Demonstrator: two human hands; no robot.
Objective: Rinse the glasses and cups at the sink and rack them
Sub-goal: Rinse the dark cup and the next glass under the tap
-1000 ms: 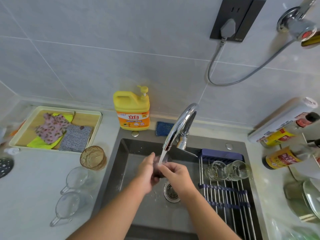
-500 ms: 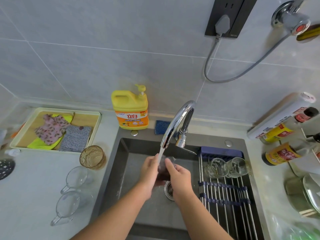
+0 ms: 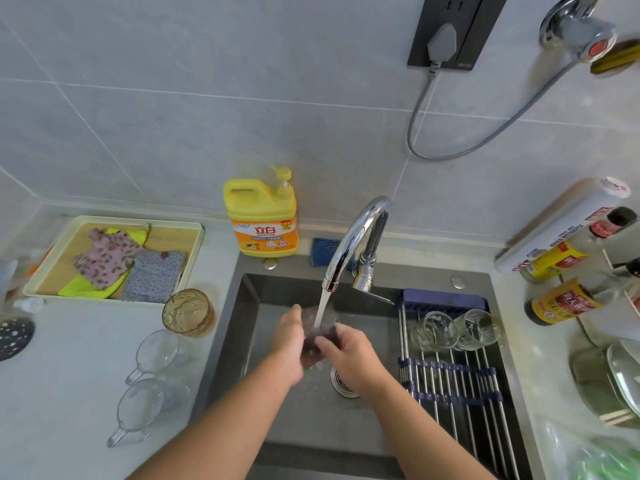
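over the dark grey metal sink (image 3: 239,341) was a smoky purple-tinted drinking glass (image 3: 313,344). left of the sink stood a ribbed amber glass tumbler (image 3: 188,311) and two clear glass handled cups (image 3: 157,351); behind it, a yellow plastic detergent jug (image 3: 259,206) with an orange label (image 3: 265,235).

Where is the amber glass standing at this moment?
In the head view, the amber glass stands on the counter left of the sink, between the cloth tray and the farther clear cup.
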